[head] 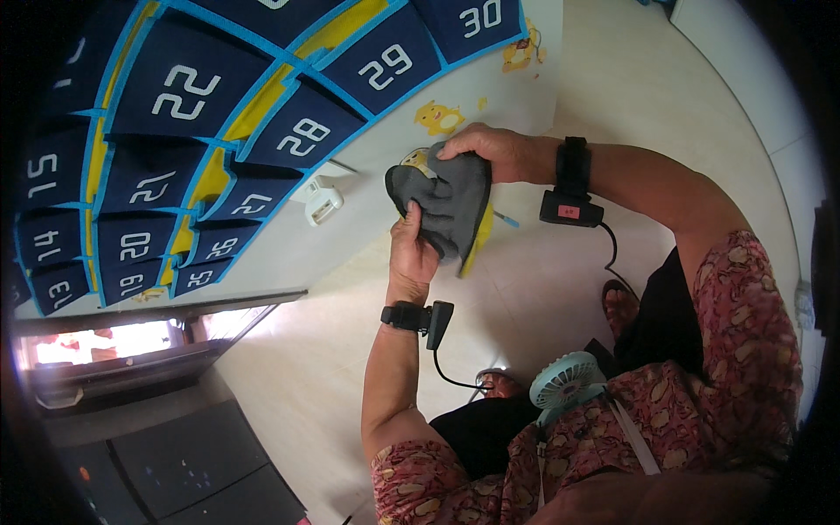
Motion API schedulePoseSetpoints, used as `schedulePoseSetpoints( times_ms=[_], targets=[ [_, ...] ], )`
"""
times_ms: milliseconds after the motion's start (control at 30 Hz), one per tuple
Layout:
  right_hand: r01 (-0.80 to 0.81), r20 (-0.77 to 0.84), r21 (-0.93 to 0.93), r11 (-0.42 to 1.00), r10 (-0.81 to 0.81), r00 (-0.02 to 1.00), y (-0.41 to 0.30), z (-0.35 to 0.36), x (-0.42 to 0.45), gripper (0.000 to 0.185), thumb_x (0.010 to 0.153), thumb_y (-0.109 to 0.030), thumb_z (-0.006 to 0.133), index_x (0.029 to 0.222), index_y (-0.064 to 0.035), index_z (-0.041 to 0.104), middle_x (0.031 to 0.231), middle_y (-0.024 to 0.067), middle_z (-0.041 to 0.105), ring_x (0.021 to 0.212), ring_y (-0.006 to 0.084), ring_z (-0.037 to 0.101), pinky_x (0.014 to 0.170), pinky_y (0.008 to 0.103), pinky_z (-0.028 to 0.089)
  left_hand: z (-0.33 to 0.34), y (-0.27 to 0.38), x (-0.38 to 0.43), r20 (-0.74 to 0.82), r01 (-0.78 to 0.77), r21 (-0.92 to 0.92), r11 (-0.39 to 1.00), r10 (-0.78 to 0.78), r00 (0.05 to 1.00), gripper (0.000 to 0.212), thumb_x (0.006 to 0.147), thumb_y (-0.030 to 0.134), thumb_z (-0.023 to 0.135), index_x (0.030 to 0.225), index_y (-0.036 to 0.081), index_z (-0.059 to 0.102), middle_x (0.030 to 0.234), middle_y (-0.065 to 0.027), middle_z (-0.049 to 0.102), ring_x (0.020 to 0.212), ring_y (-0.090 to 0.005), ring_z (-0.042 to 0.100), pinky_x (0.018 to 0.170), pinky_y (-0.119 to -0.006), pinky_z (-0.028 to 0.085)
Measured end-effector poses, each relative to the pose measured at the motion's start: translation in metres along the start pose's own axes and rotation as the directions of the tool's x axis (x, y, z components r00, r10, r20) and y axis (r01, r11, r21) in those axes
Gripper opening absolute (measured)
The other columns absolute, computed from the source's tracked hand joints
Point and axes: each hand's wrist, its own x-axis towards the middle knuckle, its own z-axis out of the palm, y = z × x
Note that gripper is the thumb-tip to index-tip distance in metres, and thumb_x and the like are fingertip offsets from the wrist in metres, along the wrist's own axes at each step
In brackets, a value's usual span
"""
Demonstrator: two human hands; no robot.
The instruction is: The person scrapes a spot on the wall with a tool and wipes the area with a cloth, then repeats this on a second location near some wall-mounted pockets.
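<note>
A grey cloth [456,203] with dark edging and a yellow underside is held up in front of me, creased across the middle. My left hand [415,246] grips its lower left part, thumb on the grey face. At its upper edge, my right hand [482,149] pinches the fabric between thumb and fingers. Both hands hide parts of the cloth. Just beyond its right edge shows a thin stick with a light blue end [506,218]; I cannot tell what it is or whether it touches the cloth.
A navy hanging pocket organizer [190,85] with numbered pockets covers the wall at left. Below it are a white plug adapter [323,202] and a yellow cartoon sticker [438,118]. A dark cabinet [177,459] stands lower left. A small fan [567,380] hangs at my chest; cables trail from both wrists.
</note>
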Motion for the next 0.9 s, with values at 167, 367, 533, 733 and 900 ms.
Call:
schedulePoseSetpoints(
  times_ms=[167,367,533,733,900],
  targets=[
    [-0.045,-0.026,0.095,0.994,0.048,0.999,-0.005,0.001,-0.005,0.021,0.079,-0.014,0.058,0.092,0.0028,0.06,0.091,0.0051,0.061,0.084,0.0127,0.058,0.078,0.0254,0.045,-0.012,0.003,0.003,-0.022,-0.056,-0.011,0.998,0.055,0.998,0.038,0.092,0.033,0.046,0.118,0.005,0.049,0.116,-0.0075,0.054,0.109,-0.0235,0.049,0.097,-0.039,0.037],
    [-0.028,0.01,-0.065,0.998,0.029,1.0,0.001,0.004,-0.011,0.024,0.08,-0.012,0.056,0.097,0.0045,0.06,0.092,0.0064,0.062,0.084,0.0121,0.057,0.077,0.0248,0.045,-0.014,0.001,0.002,-0.038,-0.055,0.048,0.997,0.057,0.998,0.035,0.086,0.026,0.057,0.114,0.005,0.052,0.11,-0.0071,0.057,0.105,-0.0227,0.052,0.094,-0.039,0.04],
    [0.09,-0.037,-0.097,0.991,-0.094,0.995,0.0,-0.003,0.007,0.027,0.081,-0.013,0.054,0.1,0.0058,0.058,0.095,0.0084,0.061,0.085,0.0125,0.057,0.077,0.0255,0.045,-0.019,0.0,0.005,-0.077,-0.043,0.213,0.976,0.061,0.995,0.032,0.078,0.006,0.063,0.109,0.002,0.054,0.1,-0.006,0.061,0.091,-0.0202,0.058,0.083,-0.033,0.047],
    [0.253,0.037,-0.193,0.948,-0.251,0.967,-0.004,0.014,0.011,0.026,0.078,-0.01,0.057,0.102,0.0016,0.056,0.104,0.0112,0.059,0.092,0.0182,0.056,0.081,0.0284,0.045,-0.016,-0.021,0.006,-0.024,-0.098,0.645,0.758,0.148,0.989,0.034,0.075,-0.002,0.064,0.106,-0.002,0.052,0.101,-0.0074,0.06,0.091,-0.0179,0.057,0.083,-0.03,0.045],
    [0.463,0.332,-0.824,0.327,-0.384,0.862,-0.027,0.037,-0.004,0.045,0.065,0.005,0.066,0.107,-0.002,0.052,0.107,0.022,0.053,0.099,0.0325,0.052,0.084,0.0334,0.044,-0.041,-0.029,0.01,-0.094,-0.135,0.593,0.794,0.234,0.968,0.04,0.075,-0.005,0.062,0.112,-0.003,0.045,0.1,-0.0083,0.058,0.087,-0.0179,0.056,0.08,-0.031,0.046]
  ],
)
